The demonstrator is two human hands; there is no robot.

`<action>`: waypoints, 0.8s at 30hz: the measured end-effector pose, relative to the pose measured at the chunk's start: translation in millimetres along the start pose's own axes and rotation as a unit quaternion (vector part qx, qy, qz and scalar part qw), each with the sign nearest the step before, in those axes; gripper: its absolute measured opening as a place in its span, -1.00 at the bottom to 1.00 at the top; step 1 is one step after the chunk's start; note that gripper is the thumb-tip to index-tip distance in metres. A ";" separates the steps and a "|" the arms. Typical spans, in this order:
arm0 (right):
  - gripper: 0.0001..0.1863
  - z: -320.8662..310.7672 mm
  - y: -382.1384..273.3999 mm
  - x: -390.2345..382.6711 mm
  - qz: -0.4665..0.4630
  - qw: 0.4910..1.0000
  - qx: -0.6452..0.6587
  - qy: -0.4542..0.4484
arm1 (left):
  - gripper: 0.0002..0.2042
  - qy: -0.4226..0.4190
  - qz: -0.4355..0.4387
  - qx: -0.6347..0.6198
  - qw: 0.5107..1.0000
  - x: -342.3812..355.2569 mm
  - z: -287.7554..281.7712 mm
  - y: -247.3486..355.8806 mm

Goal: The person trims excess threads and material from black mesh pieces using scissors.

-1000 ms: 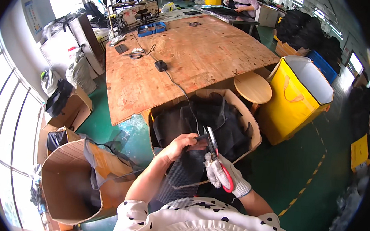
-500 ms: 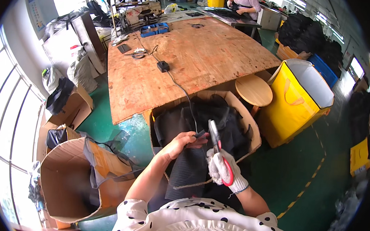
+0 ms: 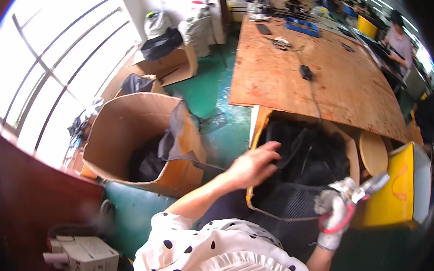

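My bare left hand [image 3: 256,165] is raised at the left rim of a carton [image 3: 354,159], fingers apart with nothing visible in them. Black fabric [image 3: 305,148] fills that carton. My right hand [image 3: 336,212], in a white knitted glove, grips red-handled scissors [image 3: 373,187], their metal blades pointing up and right. Black mesh fabric [image 3: 292,202] lies over the carton's near side, between my hands. A thin tan cord [image 3: 284,218] runs along below it toward the glove.
A wooden worktable [image 3: 289,85] stands beyond the carton, a black cable [image 3: 314,99] trailing off it. To the left is another open carton [image 3: 129,115]. A round stool [image 3: 373,154] and yellow bag [image 3: 387,195] stand right. A person [image 3: 397,47] works far right.
My view has swung left. My left hand has let go of the black fabric and opened. My right hand has moved rightward with the scissors, away from the left hand.
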State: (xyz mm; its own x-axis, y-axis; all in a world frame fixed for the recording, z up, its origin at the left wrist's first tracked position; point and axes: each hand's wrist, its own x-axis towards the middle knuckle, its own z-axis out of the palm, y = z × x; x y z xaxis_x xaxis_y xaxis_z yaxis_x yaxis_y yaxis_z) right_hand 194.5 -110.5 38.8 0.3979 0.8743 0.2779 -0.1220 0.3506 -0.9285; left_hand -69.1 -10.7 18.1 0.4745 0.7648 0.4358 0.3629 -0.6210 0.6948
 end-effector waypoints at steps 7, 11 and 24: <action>-0.95 -104.1 -65.8 18.3 -0.093 0.986 0.131 0.051 | -0.72 0.280 -0.226 0.348 0.866 -147.8 -121.4 -152.1; -0.75 -203.5 -73.4 32.7 -0.292 0.723 -0.616 0.113 | -0.71 0.303 -0.259 0.363 0.843 -161.9 -112.2 -132.6; -0.38 -49.4 -25.6 11.4 0.011 0.991 0.043 -0.124 | -0.42 -0.078 0.101 -0.232 0.964 20.0 68.1 38.8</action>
State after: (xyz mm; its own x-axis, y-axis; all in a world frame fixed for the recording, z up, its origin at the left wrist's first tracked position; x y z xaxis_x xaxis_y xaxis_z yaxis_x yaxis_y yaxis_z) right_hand 247.1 -126.1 53.6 0.1599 0.9339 0.3199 -0.2099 0.3488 -0.9134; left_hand 9.1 -31.2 14.7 0.6263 0.5781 0.5230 -0.1305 -0.5837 0.8014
